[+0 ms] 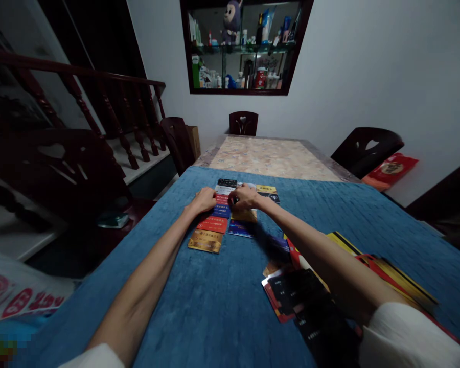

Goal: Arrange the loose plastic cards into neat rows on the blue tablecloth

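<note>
Several cards (211, 225) lie in columns under and around the fingers (213, 196), and could skew if a fingertip drags an edge or the cloth (168, 312) bunches. Both arms (157, 271) stretch forward, the left hand (204, 200) palm-down at the columns' left edge, the right hand (245, 197) bent inward with curled fingers; whether either grips a card cannot be told. A loose pile (291, 296) lies nearer than the right fingers.

view: head-worn | aim: directed forward and down along the counter (272, 157) | range: sleeves (410, 340) seen close, cut by lower edge; left hand (205, 199) and right hand (246, 197) farther off, near mid-frame | background: wall cabinet (237, 92) framed at top
</note>
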`<state>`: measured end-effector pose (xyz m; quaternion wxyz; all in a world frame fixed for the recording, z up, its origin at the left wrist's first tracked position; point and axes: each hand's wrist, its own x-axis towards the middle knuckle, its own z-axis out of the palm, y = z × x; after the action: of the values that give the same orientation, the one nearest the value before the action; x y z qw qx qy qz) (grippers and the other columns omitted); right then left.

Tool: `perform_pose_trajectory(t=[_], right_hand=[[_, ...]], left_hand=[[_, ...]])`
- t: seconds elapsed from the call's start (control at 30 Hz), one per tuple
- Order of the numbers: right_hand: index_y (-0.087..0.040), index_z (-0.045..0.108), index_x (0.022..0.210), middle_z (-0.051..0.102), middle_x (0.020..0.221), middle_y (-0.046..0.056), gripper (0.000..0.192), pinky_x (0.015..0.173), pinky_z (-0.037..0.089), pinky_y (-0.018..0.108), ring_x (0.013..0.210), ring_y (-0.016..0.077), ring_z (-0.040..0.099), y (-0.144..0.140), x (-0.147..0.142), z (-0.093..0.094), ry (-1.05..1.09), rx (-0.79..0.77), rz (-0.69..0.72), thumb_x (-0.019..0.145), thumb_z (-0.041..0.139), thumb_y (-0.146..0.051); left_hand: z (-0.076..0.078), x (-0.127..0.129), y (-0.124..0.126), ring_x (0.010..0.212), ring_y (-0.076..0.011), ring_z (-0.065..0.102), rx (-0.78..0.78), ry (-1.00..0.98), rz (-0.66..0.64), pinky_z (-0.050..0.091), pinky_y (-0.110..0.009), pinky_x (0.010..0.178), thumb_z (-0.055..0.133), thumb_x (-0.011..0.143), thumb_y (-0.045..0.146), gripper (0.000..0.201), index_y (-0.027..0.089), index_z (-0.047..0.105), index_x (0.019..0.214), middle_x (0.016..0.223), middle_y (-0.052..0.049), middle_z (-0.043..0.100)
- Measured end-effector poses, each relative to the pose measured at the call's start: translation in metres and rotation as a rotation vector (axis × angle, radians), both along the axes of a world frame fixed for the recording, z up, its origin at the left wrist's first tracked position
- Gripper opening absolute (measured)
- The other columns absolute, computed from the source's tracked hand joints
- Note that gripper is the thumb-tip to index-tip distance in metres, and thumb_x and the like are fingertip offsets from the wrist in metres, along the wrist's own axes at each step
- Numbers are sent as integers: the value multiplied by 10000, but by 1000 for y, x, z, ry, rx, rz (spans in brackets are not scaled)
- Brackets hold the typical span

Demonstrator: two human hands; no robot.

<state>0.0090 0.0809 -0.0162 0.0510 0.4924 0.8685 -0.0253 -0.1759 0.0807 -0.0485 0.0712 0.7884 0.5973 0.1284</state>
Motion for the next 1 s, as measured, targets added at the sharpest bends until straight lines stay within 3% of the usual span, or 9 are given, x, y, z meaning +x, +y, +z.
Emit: perform_pose_trajectory(t=[0.23,0.6,1.0], right_hand=[[-295,732,1128,699,1216,75,360,949,452,424,1259,350,497,5,0,-2,0,-5,19,785,669,-385],[-284,734,1104,709,1211,70,321,931,462,405,1206,326,552,9,-2,-6,2,17,15,807,640,-362],[-279,728,1110,710,1210,77,324,908,470,409,1209,338,550,10,-4,-7,-12,21,6,806,628,-329]], left_hand=[[0,-1,0,885,-267,709,4,-12,-8,514,-279,760,569,819,336,320,119,792,895,896,-128,760],[-1,1,2,905,-241,697,1,25,26,505,-267,786,520,770,118,324,112,790,950,934,-132,762],[4,4,-2,853,-219,688,0,38,22,484,-248,752,518,774,81,306,89,786,920,902,-139,760]])
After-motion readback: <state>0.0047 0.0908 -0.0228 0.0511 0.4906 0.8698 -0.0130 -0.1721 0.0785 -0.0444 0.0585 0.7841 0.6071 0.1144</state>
